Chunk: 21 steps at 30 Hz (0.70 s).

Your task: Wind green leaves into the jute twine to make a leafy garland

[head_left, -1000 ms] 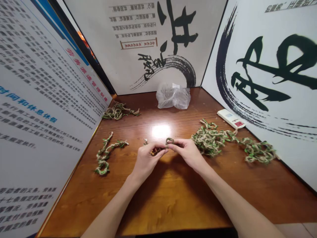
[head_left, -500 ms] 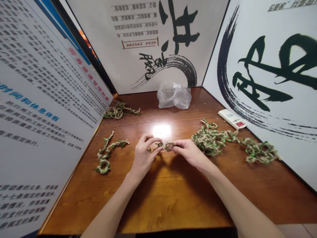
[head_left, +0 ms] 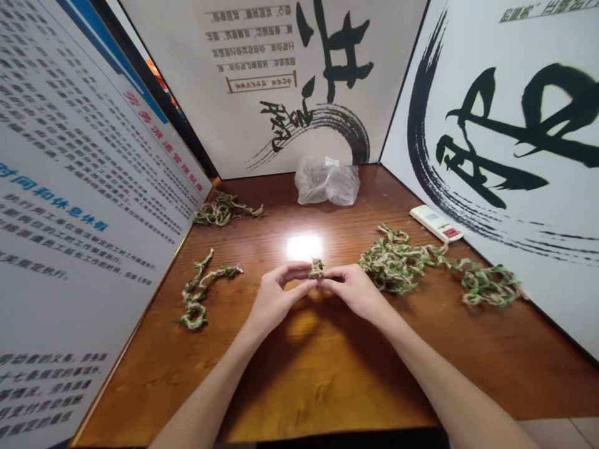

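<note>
Head view looks down on a wooden table [head_left: 327, 380], and nearest are two bare forearms [head_left: 206, 393] that come in toward the middle. The left hand [head_left: 276, 299] and the right hand [head_left: 353, 290] meet there, just near a bright reflection [head_left: 304, 247] of light. Their fingers [head_left: 302, 269] stand narrow: both hands hold a small twine piece [head_left: 316, 269] with green leaves, and it stands upright between the fingertips. How it is twisted inside is too small to tell. The work in hand seems to be on this one piece, and it appears to call for a close, steady pinch from both hands. Left of the hands lies a leafy strand [head_left: 194, 299]; to the right lie a tangled heap [head_left: 393, 265] and a second strand [head_left: 489, 285]. Farther away are a small bundle [head_left: 223, 211] at left, a white remote [head_left: 436, 223] at right, and a plastic bag [head_left: 326, 182] near the far panel [head_left: 299, 75].
</note>
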{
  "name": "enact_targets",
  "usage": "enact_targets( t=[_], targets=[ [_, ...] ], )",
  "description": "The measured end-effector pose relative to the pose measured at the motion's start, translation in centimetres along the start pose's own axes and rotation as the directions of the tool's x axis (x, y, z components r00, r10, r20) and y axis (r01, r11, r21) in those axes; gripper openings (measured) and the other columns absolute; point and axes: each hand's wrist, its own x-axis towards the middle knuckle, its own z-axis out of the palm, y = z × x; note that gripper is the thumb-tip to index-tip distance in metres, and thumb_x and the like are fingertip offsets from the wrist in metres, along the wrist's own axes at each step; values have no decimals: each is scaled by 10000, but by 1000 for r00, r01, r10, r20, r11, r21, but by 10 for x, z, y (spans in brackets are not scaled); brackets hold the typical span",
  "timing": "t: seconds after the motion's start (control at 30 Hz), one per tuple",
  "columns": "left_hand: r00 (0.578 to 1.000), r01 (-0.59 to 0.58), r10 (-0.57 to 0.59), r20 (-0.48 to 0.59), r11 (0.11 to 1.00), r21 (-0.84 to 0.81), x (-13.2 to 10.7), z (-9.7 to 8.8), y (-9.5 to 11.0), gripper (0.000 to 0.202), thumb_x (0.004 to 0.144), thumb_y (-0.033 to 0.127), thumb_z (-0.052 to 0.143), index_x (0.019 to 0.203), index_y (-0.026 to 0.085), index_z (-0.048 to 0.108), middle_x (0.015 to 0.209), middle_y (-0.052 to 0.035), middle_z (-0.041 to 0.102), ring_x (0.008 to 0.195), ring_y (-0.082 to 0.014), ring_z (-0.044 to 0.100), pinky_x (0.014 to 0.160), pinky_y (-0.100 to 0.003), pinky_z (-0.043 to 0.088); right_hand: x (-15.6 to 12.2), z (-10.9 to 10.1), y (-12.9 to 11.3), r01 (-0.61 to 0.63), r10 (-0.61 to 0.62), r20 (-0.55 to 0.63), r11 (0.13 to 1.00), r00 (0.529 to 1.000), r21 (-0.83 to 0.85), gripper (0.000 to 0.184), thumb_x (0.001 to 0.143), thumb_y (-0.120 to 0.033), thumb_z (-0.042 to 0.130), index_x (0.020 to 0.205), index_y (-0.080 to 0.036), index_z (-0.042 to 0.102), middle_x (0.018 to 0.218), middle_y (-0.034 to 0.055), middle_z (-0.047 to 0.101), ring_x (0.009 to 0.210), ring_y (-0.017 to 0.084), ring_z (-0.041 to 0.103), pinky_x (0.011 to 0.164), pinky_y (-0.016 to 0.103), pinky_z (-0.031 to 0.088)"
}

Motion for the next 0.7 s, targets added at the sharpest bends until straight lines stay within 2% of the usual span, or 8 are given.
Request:
enact_targets(
  t=[0.1,0.23,0.3,0.4,0.5,0.6,0.7],
  targets=[
    [999,38,-40,-35,998,-55,0,1,-2,287,688,287,760,913,121,693,949,-102,728,893,-206,700,833,-309,567,-1,3,1,-9,8,-36,1000,999,-28,155,758,-229,651,844,-195,775,883,53,739,860,236,665,803,326,461],
    [996,79,-84,-35,991,-110,0,1,-5,275,722,334,733,911,136,715,959,-98,726,870,-206,694,777,-308,569,-2,3,0,26,-27,-63,1000,998,-7,153,739,-257,674,847,-218,775,899,51,738,854,239,674,829,342,470],
    [994,106,-107,-3,987,-122,0,1,-5,266,741,347,718,916,148,717,976,-90,721,895,-201,683,786,-300,559,-2,2,0,72,-70,-70,997,995,31,175,745,-297,670,859,-214,774,922,56,736,866,239,673,826,342,473],
    [992,116,-107,69,985,-131,0,0,-5,223,784,342,676,909,161,715,1050,-82,697,974,-194,652,894,-306,515,-1,2,2,121,-117,-63,990,991,71,229,762,-368,657,873,-202,770,942,65,733,882,234,666,824,343,475],
    [991,118,-107,84,982,-146,1,-1,-6,235,794,362,662,903,157,698,1028,-82,691,921,-183,644,868,-302,508,0,3,4,126,-121,-65,989,990,75,227,769,-361,652,872,-194,766,935,67,731,870,221,659,814,337,476],
    [995,96,-92,40,988,-120,1,0,-4,250,767,353,681,913,149,670,956,-75,690,862,-170,633,786,-274,508,0,3,5,163,-157,-79,984,984,76,181,776,-278,633,878,-199,760,933,53,726,862,194,645,814,315,471],
    [996,-38,37,-83,999,-14,-2,3,0,158,741,271,685,833,159,621,856,-37,664,788,-144,609,721,-243,481,0,2,4,204,-202,-40,977,979,61,193,773,-180,597,880,-201,756,911,40,717,850,172,629,801,289,461]
  ],
)
